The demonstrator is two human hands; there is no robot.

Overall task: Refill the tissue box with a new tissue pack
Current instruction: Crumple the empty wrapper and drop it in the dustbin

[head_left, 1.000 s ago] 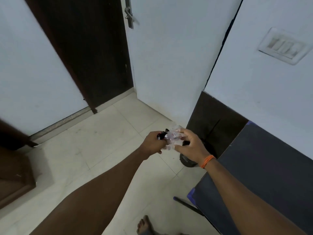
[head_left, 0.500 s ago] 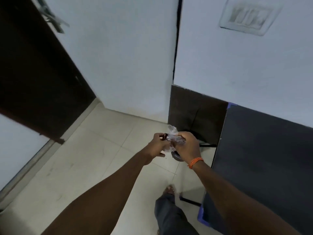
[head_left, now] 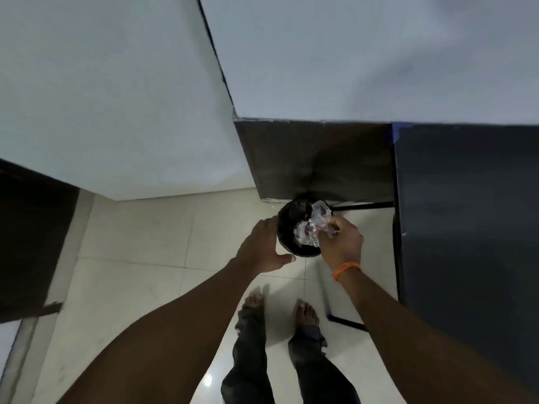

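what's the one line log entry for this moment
right hand: holds crumpled wrapper over bin | left hand: open, empty

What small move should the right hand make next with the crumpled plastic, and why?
Probably open the right hand and let go: it holds the crumpled plastic wrapper directly over the black bin, while the open left hand is beside the bin's rim, holding nothing.

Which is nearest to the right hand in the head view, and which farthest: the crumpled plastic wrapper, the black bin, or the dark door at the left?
1. Crumpled plastic wrapper: in the right hand.
2. Black bin: just left, under the wrapper.
3. Dark door: far left, across the floor.
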